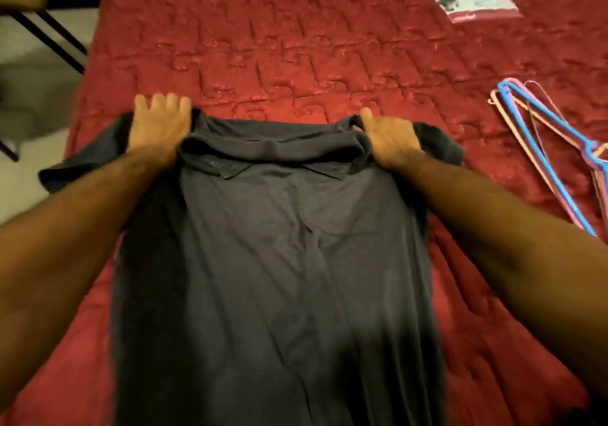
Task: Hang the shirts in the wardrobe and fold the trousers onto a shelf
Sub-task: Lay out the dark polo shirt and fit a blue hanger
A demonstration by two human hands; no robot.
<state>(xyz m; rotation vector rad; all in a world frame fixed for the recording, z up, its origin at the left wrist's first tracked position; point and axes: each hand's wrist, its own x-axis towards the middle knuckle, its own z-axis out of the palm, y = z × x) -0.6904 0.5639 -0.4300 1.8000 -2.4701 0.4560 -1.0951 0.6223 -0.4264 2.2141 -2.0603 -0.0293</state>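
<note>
Both bare forearms reach straight out over the bed (296, 47), one on each side of a dark grey shirt (273, 244). The left hand (160, 126) lies on the shirt's left shoulder, knuckles up, its fingers bent over the far edge of the cloth and gripping it. The right hand (390, 137) is clamped on the right shoulder, thumb pointing away and fingers curled under the fabric. The shirt lies spread along the near half of the bed, collar at the far end and folded flat, body running back toward the person; its cloth looks soft, thin and lightly creased. The bedcover is deep red with a quilted, stitched pattern. To the right lie thin hangers (556, 149), blue, pink and pale. Far right rests a flat plastic packet (473, 4); its print is too blurred to read.
</note>
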